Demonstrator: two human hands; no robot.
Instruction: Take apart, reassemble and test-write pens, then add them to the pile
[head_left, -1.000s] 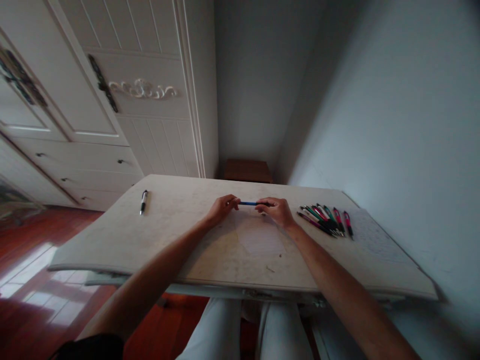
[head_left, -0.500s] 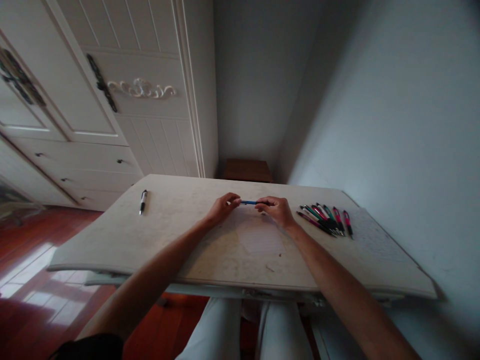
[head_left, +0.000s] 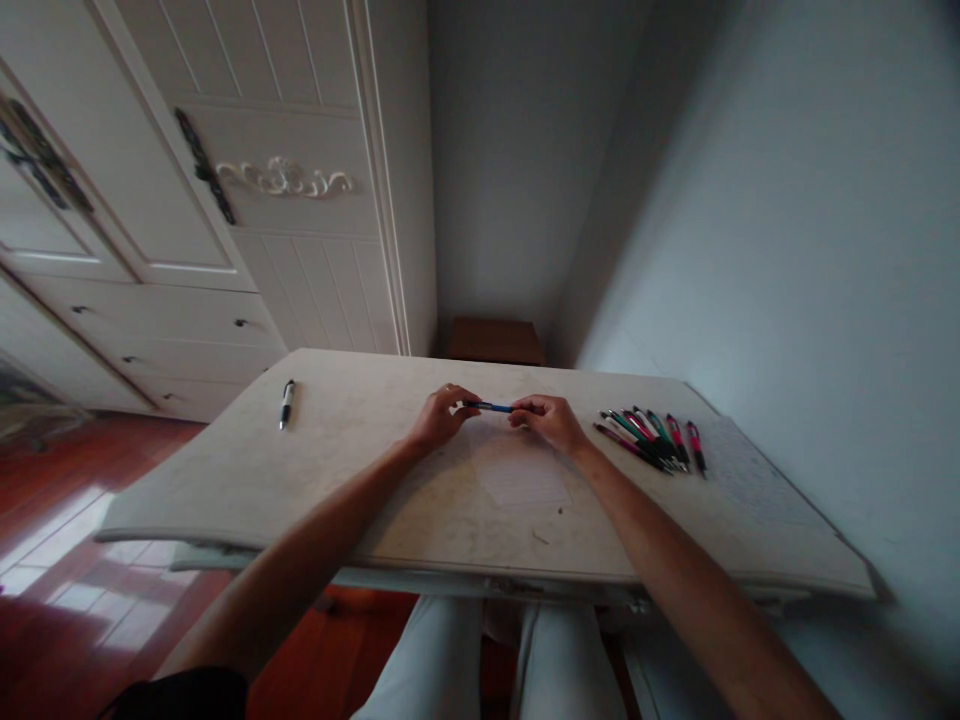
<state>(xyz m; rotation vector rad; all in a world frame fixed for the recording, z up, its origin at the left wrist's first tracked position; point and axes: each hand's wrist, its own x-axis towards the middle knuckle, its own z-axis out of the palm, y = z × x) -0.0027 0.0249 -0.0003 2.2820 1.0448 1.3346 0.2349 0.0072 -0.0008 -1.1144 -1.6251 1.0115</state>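
We list one blue pen (head_left: 496,407), centre frame, pinched at either end by our left hand (head_left: 441,416) and right hand (head_left: 553,422), seemingly unfinished; one white pen (head_left: 287,405), left; assorted pens (head_left: 654,438), right, whether done or pending we cannot tell.

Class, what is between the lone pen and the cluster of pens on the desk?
In the head view, the left hand and right hand hold a blue pen there, and a pale sheet of paper lies nearer the person.

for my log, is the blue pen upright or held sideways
Sideways: the blue pen stretches crosswise between the left hand and right hand, held at both ends.
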